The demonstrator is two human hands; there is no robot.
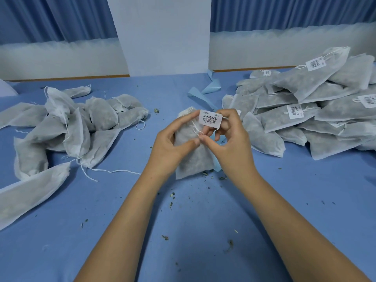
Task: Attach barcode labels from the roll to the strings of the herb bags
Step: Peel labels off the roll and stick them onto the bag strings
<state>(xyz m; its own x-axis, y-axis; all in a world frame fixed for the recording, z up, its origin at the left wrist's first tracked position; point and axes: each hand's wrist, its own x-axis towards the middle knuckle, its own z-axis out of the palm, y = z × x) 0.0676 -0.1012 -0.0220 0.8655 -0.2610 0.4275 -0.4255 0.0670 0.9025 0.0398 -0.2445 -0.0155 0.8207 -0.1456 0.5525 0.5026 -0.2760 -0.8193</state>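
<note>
A white mesh herb bag lies in the middle of the blue table, its neck pointing away from me. My left hand grips its upper part, fingers curled over the top and thumb pressed on the front. My right hand pinches the bag's white string between thumb and a finger, while its other fingers hold a white barcode label above the string. The label's printed side faces me. The label roll itself is not in view.
A heap of herb bags without labels lies at the left. A larger pile of labelled bags fills the right. Pale blue backing strip trails behind my hands. Herb crumbs litter the blue tabletop. A white panel stands at the back.
</note>
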